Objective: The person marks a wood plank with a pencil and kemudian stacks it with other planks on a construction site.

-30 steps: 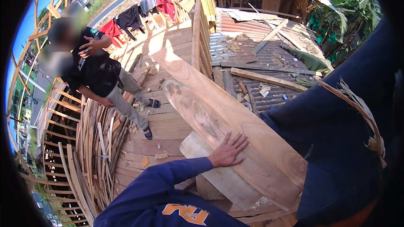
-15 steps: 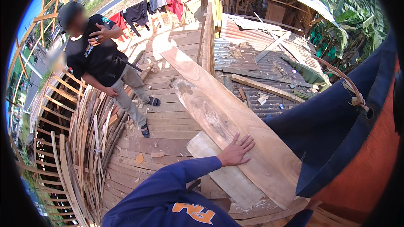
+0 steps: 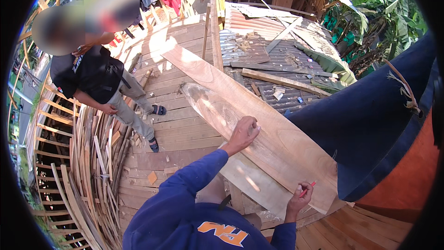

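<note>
A long, wide wooden plank [image 3: 277,143] slants from the upper middle down to the lower right, over a second pale board [image 3: 249,180]. My left hand [image 3: 244,132] rests on the plank's near edge with its fingers curled and nothing in it. At the plank's lower end my right hand [image 3: 298,200] holds a red pencil [image 3: 309,188], tip against the wood. Both of my sleeves are dark blue.
Another person [image 3: 99,81] in a black shirt and grey trousers stands at the left on the plank floor [image 3: 175,132]. Bent wooden strips [image 3: 92,176] pile up at the left. A blue and orange hull [image 3: 384,129] fills the right. Corrugated roofing [image 3: 273,51] with scrap wood lies beyond.
My left hand has slid up the plank and curled from flat to closed. My right hand with the red pencil has come into view at the plank's lower end.
</note>
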`<state>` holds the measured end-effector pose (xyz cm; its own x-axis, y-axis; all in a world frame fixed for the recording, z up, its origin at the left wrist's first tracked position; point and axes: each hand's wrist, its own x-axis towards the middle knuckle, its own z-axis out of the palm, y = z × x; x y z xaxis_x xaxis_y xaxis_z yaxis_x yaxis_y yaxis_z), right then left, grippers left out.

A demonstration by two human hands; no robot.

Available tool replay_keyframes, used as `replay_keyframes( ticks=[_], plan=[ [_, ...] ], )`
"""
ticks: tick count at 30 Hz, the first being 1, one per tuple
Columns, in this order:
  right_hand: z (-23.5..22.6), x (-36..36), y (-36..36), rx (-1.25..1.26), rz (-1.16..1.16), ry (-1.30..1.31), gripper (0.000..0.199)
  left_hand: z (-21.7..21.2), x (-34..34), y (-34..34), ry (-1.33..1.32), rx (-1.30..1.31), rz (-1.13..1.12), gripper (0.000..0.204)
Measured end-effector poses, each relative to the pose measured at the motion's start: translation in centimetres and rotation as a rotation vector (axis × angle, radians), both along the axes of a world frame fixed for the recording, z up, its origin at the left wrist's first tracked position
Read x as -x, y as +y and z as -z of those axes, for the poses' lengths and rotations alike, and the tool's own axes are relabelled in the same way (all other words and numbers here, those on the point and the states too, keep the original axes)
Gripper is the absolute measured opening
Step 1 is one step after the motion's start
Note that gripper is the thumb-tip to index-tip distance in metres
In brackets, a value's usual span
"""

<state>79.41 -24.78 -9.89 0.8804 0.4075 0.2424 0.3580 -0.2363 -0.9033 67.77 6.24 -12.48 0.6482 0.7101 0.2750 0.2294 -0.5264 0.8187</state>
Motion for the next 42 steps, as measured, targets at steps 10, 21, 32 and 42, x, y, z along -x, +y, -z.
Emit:
replay_keyframes(
  ticks=[10,21,32,42],
  plan=[
    [2.4,-9.3,3.9,0.181,0.046,-0.091,0.011,-2.3,1.4,13.2,-0.209,0.716,-0.198,0.036],
    [-3.3,-4.6,16.2,0.134,-0.478,-0.317,0.015,-3.3,-1.8,19.5,-0.183,0.95,-0.315,0.032],
    [1.1,-3.4,11.2,0.176,-0.411,-0.106,0.01,-2.2,-0.9,0.0,-0.086,0.66,0.133,0.036],
    [4.5,2.3,6.1,0.162,-0.459,-0.09,0.023,1.6,6.4,-16.2,-0.009,0.596,0.204,0.016]
  ],
)
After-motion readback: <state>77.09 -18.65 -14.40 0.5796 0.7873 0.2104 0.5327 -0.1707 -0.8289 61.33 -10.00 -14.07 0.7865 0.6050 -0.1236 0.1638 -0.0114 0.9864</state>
